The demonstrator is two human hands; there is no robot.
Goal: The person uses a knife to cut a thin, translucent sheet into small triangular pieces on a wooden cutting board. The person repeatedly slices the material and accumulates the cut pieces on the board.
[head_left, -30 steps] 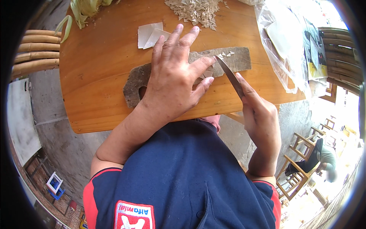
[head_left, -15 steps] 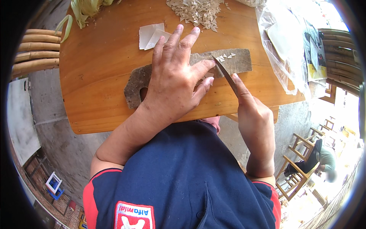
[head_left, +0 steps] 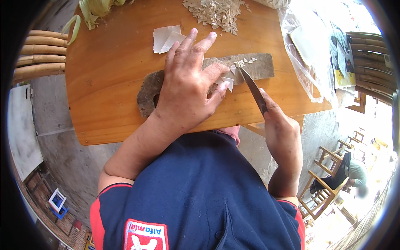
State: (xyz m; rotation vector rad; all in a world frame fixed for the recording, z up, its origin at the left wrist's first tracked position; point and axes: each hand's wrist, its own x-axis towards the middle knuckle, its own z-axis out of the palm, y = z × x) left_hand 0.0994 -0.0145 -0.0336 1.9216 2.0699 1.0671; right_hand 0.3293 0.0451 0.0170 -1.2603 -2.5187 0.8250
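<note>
My left hand (head_left: pixel 183 89) lies with fingers spread across a worn wooden board (head_left: pixel 261 66). Its index finger and thumb rest at pale, thin cut pieces (head_left: pixel 228 82) on the board. My right hand (head_left: pixel 282 137) grips a knife (head_left: pixel 252 87), whose blade points up-left toward small pale triangles (head_left: pixel 243 62) on the board, right of my left fingertips. A couple of square pale sheets (head_left: pixel 166 35) lie on the tabletop beyond my left fingers, partly overlapping. The knife's handle is hidden in my fist.
A heap of small triangles (head_left: pixel 214 16) is at the table's (head_left: pixel 100 83) far side. Yellowish strips (head_left: pixel 93 12) lie far left, a clear plastic bag (head_left: pixel 304 71) at right. Bamboo chairs (head_left: pixel 39 56) flank the table. Another person (head_left: pixel 354 173) bends among wooden chairs at lower right.
The knife tip has drawn back slightly to the right and down, with my right hand. My left hand has shifted a little left, and more small triangles show beside its fingertips.
</note>
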